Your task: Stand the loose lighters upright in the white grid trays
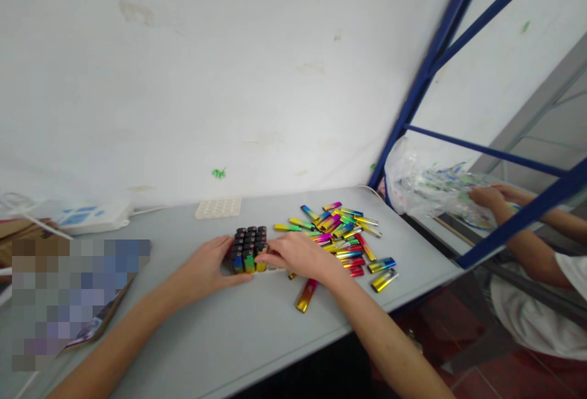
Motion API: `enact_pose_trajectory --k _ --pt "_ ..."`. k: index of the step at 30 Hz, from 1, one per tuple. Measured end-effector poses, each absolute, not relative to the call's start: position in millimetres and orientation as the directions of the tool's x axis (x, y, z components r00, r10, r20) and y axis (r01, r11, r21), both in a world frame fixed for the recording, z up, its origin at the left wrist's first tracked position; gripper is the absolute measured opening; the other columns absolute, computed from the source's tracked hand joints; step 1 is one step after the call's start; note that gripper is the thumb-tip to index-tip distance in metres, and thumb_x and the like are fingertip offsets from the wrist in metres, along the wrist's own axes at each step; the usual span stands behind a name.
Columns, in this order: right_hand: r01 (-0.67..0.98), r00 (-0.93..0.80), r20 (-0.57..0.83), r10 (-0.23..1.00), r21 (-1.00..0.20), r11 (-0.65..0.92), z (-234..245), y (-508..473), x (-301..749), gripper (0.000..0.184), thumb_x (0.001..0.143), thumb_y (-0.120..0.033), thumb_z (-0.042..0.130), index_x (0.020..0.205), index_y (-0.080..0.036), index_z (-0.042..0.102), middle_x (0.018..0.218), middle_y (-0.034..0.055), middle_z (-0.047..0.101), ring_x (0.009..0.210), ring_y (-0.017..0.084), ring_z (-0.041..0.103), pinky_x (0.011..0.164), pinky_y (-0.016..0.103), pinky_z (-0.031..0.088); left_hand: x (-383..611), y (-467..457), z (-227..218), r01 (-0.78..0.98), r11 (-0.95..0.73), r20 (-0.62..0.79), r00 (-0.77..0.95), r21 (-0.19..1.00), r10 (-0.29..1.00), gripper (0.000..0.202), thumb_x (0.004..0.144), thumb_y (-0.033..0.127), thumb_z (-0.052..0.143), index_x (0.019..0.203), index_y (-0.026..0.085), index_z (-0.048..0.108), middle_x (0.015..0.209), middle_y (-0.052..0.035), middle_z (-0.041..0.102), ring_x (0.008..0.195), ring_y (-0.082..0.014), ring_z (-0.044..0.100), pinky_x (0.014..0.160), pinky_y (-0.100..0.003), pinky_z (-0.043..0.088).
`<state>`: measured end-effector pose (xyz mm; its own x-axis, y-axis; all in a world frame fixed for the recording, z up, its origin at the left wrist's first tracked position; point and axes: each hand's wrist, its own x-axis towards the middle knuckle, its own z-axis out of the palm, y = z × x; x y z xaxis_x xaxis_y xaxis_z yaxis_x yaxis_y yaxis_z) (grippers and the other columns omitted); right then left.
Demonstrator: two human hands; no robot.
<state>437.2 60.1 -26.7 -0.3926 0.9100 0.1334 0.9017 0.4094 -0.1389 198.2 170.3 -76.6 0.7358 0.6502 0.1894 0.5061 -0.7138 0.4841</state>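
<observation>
Black-topped lighters (pixel 249 240) with shiny coloured bodies stand upright in close rows in the middle of the desk. A white holder (pixel 274 270) shows at their right front, mostly hidden by my hand. My left hand (pixel 206 267) grips the left side of this block, its thumb along the front edge. At the right front corner, my right hand (pixel 293 255) has its fingers closed on the top of a lighter with a yellow body (pixel 260 264). Several loose metallic lighters (pixel 337 222) in mixed colours lie in a pile beyond and right of my right hand.
A white tray with round hollows (pixel 218 208) lies near the wall. Left are a white box (pixel 92 215) with a cable and a blurred flat item (pixel 82 301). Right, behind a blue metal frame (pixel 426 69), another person's hands (pixel 493 197) touch clear plastic bags (pixel 426 182).
</observation>
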Motion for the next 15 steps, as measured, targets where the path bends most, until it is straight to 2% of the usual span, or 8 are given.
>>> enact_pose_trajectory --k 4,9,12,15 --pt "0.882 -0.419 0.128 0.899 -0.180 0.436 -20 56 440 0.053 0.113 -0.054 0.050 0.089 -0.016 0.077 0.077 0.0047 0.072 0.069 0.017 0.059 0.065 0.029 0.034 199 169 -74 0.535 -0.707 0.154 0.737 0.463 0.658 0.065 0.071 0.071 0.081 0.113 0.022 0.074 0.121 -0.0161 0.078 0.113 -0.0414 0.072 0.102 -0.053 0.058" --pt "0.880 -0.402 0.124 0.907 -0.220 0.420 -17 53 444 0.056 0.112 -0.058 0.049 0.083 -0.016 0.075 0.067 0.0015 0.064 0.061 0.015 0.049 0.061 0.030 0.027 199 169 -73 0.512 -0.717 0.183 0.739 0.473 0.648 0.066 0.072 0.069 0.081 0.118 0.023 0.074 0.124 -0.0140 0.079 0.114 -0.0400 0.072 0.104 -0.053 0.058" --pt "0.873 -0.407 0.100 0.908 -0.249 0.419 -24 57 442 0.057 0.111 -0.059 0.050 0.084 -0.017 0.077 0.066 0.0012 0.064 0.060 0.015 0.048 0.060 0.030 0.027 200 168 -73 0.528 -0.715 0.185 0.730 0.459 0.658 0.065 0.070 0.070 0.081 0.112 0.022 0.077 0.119 -0.0148 0.080 0.109 -0.0403 0.073 0.100 -0.053 0.060" --pt "0.860 -0.432 0.068 0.899 -0.268 0.434 -34 63 438 0.051 0.108 -0.057 0.057 0.086 -0.017 0.078 0.071 0.0026 0.068 0.062 0.015 0.052 0.062 0.029 0.030 201 168 -73 0.540 -0.709 0.175 0.726 0.454 0.665 0.068 0.069 0.068 0.081 0.117 0.020 0.076 0.122 -0.0157 0.079 0.111 -0.0401 0.074 0.102 -0.051 0.059"
